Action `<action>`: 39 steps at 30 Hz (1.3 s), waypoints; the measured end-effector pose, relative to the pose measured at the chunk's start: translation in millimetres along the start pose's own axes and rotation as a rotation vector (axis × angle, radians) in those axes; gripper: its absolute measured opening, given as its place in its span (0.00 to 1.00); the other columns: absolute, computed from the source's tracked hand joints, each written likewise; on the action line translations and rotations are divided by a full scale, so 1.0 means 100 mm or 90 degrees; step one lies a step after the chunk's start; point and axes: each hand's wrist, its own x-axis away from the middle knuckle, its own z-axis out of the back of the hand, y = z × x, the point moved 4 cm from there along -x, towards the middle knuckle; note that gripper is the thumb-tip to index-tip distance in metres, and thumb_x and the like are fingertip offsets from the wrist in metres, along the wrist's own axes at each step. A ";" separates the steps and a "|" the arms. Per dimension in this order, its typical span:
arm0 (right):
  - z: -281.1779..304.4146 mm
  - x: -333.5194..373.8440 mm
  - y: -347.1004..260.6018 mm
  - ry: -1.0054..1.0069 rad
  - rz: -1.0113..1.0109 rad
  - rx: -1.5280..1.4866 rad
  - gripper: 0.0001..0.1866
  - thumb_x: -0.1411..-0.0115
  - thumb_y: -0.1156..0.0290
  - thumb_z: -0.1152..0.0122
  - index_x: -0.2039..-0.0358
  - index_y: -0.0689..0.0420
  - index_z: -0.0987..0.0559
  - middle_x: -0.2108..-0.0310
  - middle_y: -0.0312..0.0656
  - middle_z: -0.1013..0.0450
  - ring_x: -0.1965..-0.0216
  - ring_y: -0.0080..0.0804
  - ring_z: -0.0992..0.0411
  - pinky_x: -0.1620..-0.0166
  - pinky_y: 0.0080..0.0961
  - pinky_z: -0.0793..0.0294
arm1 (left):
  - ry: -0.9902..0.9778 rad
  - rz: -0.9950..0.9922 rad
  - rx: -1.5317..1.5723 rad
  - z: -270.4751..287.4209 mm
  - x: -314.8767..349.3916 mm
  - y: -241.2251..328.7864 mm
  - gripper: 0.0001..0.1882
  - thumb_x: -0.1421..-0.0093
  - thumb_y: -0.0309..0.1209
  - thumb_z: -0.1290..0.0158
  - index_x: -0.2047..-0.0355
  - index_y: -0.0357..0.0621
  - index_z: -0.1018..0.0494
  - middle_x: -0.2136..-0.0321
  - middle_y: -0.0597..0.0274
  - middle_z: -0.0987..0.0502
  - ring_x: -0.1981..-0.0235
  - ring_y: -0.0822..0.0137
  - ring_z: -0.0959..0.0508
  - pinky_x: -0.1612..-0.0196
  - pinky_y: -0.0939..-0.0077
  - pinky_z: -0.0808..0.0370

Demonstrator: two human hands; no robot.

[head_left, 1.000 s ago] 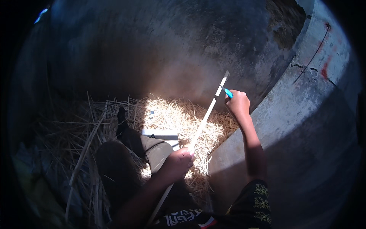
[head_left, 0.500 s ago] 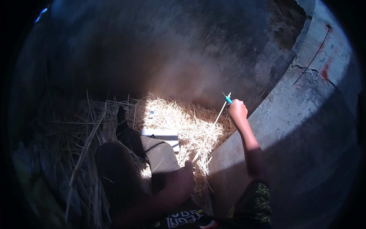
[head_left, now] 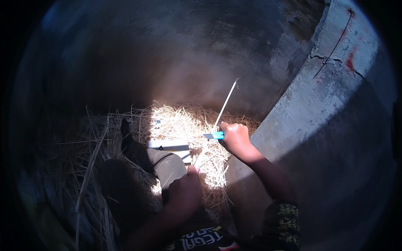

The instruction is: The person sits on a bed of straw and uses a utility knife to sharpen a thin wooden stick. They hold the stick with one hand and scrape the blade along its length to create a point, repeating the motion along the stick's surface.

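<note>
My right hand [head_left: 235, 140] is closed round a turquoise utility knife [head_left: 217, 135], whose grey blade points left over the lit straw. A thin pale stick [head_left: 226, 104] stands up at a slant just beyond that hand, its tip in front of the dark wall. Its lower part fades into the bright straw and lines up with my left hand [head_left: 186, 188], which is closed in shadow above my thigh, thumb up. The stick appears to run out of that fist, though the grip itself is dark.
Loose straw [head_left: 180, 117] covers the ground, sunlit in the middle. A white box [head_left: 171, 146] lies by my knee [head_left: 167, 165]. A dark wall [head_left: 138, 54] rises ahead. On the right slopes a cracked concrete ledge [head_left: 301, 108]. Longer dry stalks [head_left: 90, 175] lie at left.
My right hand with the utility knife has come down and left, from near the stick's tip to lower along it. The blade now points left. My left hand has shifted slightly up and left.
</note>
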 end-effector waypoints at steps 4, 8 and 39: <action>-0.10 -0.50 0.06 0.098 -0.014 0.060 0.06 0.49 0.70 0.41 0.76 0.57 0.20 0.80 0.51 0.23 0.76 0.50 0.21 0.70 0.44 0.22 | 0.072 0.017 -0.001 0.09 -0.07 -0.07 0.13 0.28 0.37 0.62 0.61 0.38 0.36 0.79 0.44 0.22 0.75 0.40 0.19 0.70 0.45 0.24; 0.26 -1.16 1.33 0.105 -0.533 0.002 0.10 0.45 0.69 0.37 0.65 0.60 0.15 0.63 0.54 0.19 0.60 0.52 0.19 0.57 0.43 0.19 | 0.050 0.040 -0.026 0.23 0.17 -0.03 0.13 0.27 0.38 0.61 0.62 0.39 0.37 0.82 0.44 0.23 0.76 0.40 0.20 0.71 0.45 0.25; 0.06 -1.45 1.21 0.149 -0.500 -0.070 0.10 0.43 0.70 0.41 0.67 0.61 0.15 0.65 0.54 0.19 0.60 0.52 0.19 0.57 0.44 0.20 | 0.043 0.123 0.064 0.15 0.16 -0.30 0.14 0.28 0.38 0.62 0.61 0.39 0.35 0.77 0.39 0.22 0.70 0.37 0.20 0.65 0.42 0.25</action>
